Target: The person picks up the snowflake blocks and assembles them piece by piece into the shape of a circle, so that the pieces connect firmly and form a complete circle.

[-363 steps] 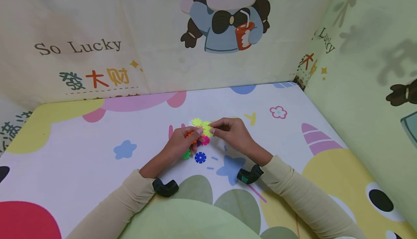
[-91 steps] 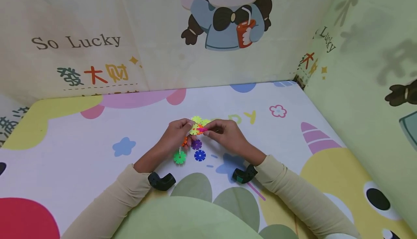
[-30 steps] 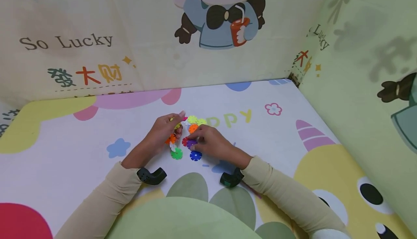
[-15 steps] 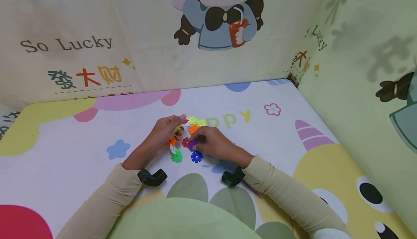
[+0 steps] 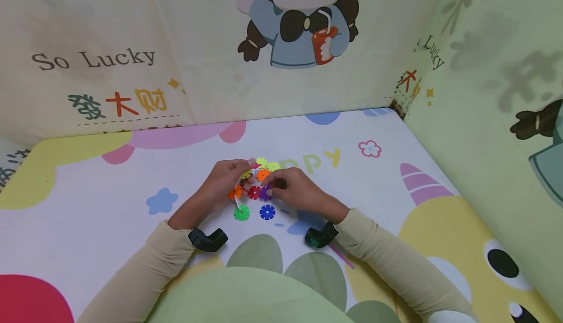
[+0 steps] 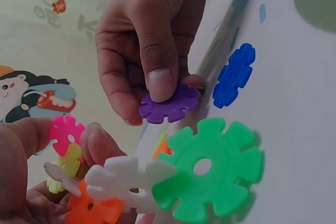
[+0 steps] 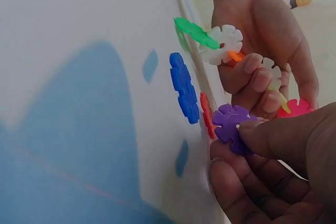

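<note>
My left hand (image 5: 226,181) holds a chain of interlocked plastic snowflake discs. In the left wrist view the chain runs from a green disc (image 6: 202,167) through a white disc (image 6: 123,179), an orange disc (image 6: 89,208), another white disc and a yellow disc (image 6: 67,166) to a pink disc (image 6: 68,134) by the thumb. My right hand (image 5: 299,189) pinches a loose purple disc (image 7: 231,127) between thumb and fingers. Beside it are a red disc (image 5: 254,192) and a blue disc (image 5: 267,212), both on the table.
Beyond the hands lie an orange disc (image 5: 263,175) and yellow discs (image 5: 262,161) on the printed tablecloth (image 5: 110,235). A cloth-covered wall (image 5: 211,34) rises behind the table, and another wall (image 5: 484,118) stands at the right.
Three seconds ago my right hand held the pink disc against the chain; now that disc sits on the chain's end at my left hand. My right hand has moved to the purple disc and pinches it.
</note>
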### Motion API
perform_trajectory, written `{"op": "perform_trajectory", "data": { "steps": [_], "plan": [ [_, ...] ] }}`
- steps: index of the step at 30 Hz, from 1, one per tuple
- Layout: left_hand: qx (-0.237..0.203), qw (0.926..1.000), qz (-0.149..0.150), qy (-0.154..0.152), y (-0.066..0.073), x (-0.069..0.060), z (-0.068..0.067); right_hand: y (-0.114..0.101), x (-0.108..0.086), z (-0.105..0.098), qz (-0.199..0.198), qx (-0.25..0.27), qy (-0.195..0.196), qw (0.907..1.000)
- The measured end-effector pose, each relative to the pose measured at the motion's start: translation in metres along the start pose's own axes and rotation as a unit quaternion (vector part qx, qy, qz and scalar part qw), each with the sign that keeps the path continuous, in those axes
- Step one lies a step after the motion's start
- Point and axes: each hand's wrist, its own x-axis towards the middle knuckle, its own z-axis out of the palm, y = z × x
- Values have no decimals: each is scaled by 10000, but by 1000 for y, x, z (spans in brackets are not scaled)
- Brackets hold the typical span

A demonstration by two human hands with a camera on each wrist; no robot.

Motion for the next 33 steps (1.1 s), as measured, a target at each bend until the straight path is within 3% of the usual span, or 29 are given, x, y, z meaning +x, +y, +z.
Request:
{"op": "perform_trajectory", "data": {
  "steps": [5, 12, 17, 24, 33],
  "plan": [
    [63, 9999, 102, -48, -1, 1, 0, 1, -1, -6, 129, 155, 258, 9995],
    [147, 9999, 2, -36, -2, 3, 1, 0, -2, -15, 235, 562, 824, 9947],
    [185, 9998, -49, -56, -3, 4, 1, 1, -1, -18, 384, 577, 1041, 9922],
    [144, 9997, -188, -86, -3, 5, 3, 3, 0, -21, 416, 841, 1201, 9883],
    [379, 9990, -149, -162, -4, 4, 4, 3, -1, -23, 445, 1171, 1236, 9844]
  ]
}}
